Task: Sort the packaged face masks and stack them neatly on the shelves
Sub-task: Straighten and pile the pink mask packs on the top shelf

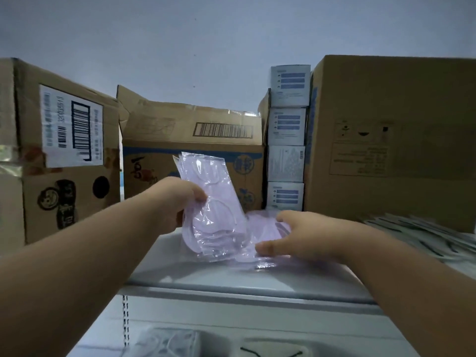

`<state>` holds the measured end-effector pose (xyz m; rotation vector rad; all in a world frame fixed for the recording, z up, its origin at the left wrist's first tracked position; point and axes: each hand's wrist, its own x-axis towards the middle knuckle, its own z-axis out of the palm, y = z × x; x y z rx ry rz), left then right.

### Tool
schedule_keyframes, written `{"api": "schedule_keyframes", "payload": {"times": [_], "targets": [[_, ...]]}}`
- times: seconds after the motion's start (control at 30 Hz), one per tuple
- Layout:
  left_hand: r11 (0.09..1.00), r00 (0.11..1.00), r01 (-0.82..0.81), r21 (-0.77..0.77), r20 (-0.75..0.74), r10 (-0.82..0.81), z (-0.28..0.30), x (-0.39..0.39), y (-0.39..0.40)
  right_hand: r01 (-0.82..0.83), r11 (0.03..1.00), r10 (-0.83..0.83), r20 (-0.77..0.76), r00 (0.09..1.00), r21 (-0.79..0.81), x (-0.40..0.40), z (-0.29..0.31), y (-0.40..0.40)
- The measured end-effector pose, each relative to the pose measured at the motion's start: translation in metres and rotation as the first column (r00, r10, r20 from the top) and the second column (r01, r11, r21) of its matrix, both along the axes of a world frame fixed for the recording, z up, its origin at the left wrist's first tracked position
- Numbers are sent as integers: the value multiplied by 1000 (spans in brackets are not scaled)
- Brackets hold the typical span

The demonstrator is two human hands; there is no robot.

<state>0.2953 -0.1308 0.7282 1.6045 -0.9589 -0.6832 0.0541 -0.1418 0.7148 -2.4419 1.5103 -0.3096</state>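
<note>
A bundle of lilac masks in clear wrappers (211,202) stood nearly upright over the top shelf (231,276), its lower edge meeting a flat pile of the same lilac packets (265,235) lying just to its 3 o'clock. The left hand (172,202), at the bundle's 9 o'clock, pinched the bundle at its left edge, fingers curled behind the plastic. The right hand (306,235) lay at the 3 o'clock side with fingers relaxed and fairly straight, thumb and fingertips resting on the flat pile as if steadying it; it gripped nothing that could be seen.

The step in hand looked like squaring the lilac packets and adding the held bundle to the pile. The next move would likely call for tipping the bundle down toward 3 o'clock onto the pile while the right hand cleared out of the way, then aligning the edges; the slick wrappers would probably slide, so a light press would help.

Farther out, at 12 o'clock behind the masks, stood an opened carton with blue print (193,150); at 1 o'clock a column of small blue-and-white boxes (287,140); at 2 o'clock a large brown carton (391,135); at 10 o'clock a carton with a barcode label (69,140). At 3 o'clock, pale flat packets (425,235) lay fanned on the shelf. Below, at 6 o'clock, more wrapped masks (167,343) showed on a lower level.
</note>
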Motion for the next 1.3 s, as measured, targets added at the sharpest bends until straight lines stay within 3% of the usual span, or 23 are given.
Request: {"api": "schedule_keyframes", "payload": {"times": [0.17,0.3,0.4,0.57,0.83,0.9,1.0,1.07,1.13,1.2,1.3], "targets": [[988,990,135,77,15,-137,-8,11,-11,96,989,-83,115,990,-115,10,-2,2],[972,972,229,43,-68,-226,-19,18,-16,172,969,-109,317,942,-176,13,-7,2],[957,950,289,-17,-121,-289,-20,17,-18,193,960,-60,523,850,-203,14,-6,6],[942,927,330,-56,-170,-335,-19,18,-19,204,903,39,545,837,-379,25,-4,10],[932,904,351,-97,-223,-364,-21,22,-19,179,901,66,532,844,-395,39,3,7],[935,908,334,-124,-225,-354,-21,22,-18,130,861,94,405,910,-492,47,2,11],[937,906,311,-161,-249,-343,-22,23,-18,-9,728,126,121,985,-686,69,-3,15],[938,901,299,-175,-272,-338,-20,23,-15,-46,684,149,77,986,-728,82,-2,17],[928,885,307,-210,-296,-359,-17,23,-12,-16,722,182,167,969,-692,88,5,20],[913,884,310,-264,-274,-379,-16,25,-10,35,821,197,340,919,-570,88,15,21],[903,878,224,-366,-327,-350,-15,29,-9,37,968,146,680,719,-247,86,29,22]]}}
